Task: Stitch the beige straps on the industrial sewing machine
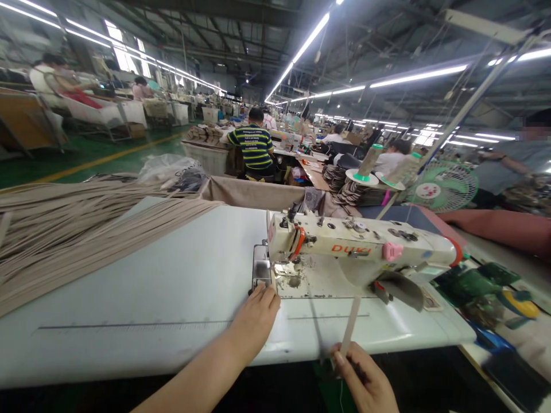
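Note:
A white sewing machine [327, 235] with orange lettering stands on a pale table [172, 275]. My left hand [258, 312] rests in front of its needle area, fingers pressed together at the edge of the metal plate [261, 267]. Whatever these fingertips hold, if anything, is hidden. My right hand [365, 373] is at the table's front edge, thumb and fingers pinching a narrow beige strip [350, 324] that points up toward the machine. Below this hand a thin thread hangs down. Long beige fabric strips [129, 241] lie in a bundle on the left of the table.
Behind the table is a fabric-lined bin [245, 194]. Thread cones [368, 163] and a green fan [445, 186] stand at the back right. A person in a striped shirt [252, 146] sits ahead. A printed ruler line [142, 327] runs along the table front.

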{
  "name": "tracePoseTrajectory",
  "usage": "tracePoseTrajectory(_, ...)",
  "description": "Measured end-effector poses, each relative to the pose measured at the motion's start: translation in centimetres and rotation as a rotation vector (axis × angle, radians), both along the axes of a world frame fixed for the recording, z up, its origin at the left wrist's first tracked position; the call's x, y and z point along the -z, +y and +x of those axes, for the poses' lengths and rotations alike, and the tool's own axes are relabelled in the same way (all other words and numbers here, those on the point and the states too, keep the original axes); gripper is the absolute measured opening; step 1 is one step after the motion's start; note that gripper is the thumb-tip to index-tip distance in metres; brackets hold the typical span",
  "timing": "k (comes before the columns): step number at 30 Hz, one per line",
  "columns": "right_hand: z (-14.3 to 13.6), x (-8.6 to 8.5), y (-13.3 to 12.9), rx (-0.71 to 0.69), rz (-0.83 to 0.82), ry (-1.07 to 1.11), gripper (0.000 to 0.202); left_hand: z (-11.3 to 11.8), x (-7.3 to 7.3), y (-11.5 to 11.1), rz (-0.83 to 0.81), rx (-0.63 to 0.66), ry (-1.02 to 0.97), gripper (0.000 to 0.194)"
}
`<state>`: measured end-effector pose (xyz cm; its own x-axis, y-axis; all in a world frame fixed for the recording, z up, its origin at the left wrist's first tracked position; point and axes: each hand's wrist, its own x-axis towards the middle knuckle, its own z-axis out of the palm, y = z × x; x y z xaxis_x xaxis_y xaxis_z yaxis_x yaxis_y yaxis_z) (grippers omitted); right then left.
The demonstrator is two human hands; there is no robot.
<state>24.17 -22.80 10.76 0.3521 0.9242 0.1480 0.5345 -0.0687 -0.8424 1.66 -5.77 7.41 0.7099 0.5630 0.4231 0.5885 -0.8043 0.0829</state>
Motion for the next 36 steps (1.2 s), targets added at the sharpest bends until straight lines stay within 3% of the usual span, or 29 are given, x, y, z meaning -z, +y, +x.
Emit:
tracePoseTrajectory(6, -1.4, 0.0, 0.3, -0.074, -0.037, 0.005, 0.04, 0.0, 0.0, 0.3, -0.025, -0.039, -0.054, 0.026)
tracePoseTrajectory(16, -1.5, 2.2, 0.0, -0.052, -0.086, 0.058, 0.037, 0.1, 0.1, 2.4, -0.252, -0.128, -0.144, 0.034)
tracePoseTrajectory(25, -2.8, 1.7, 1.1, -0.086, -0.101, 0.043, 0.041, 0.0, 0.3, 3.7, -0.374, -0.124, -0.129, 0.038)
tracePoseTrajectory(30, -3.6, 1.5, 1.7, -0.101, -0.129, 0.068, 0.041, -0.2, 0.4, 4.4, -0.462, -0.103, -0.23, 0.036)
tracePoseTrajectory(36, -4.6, 0.8, 2.8, -0.129, -0.159, 0.036, 0.042, -0.3, 0.4, 8.0, -0.495, -0.114, -0.313, 0.027)
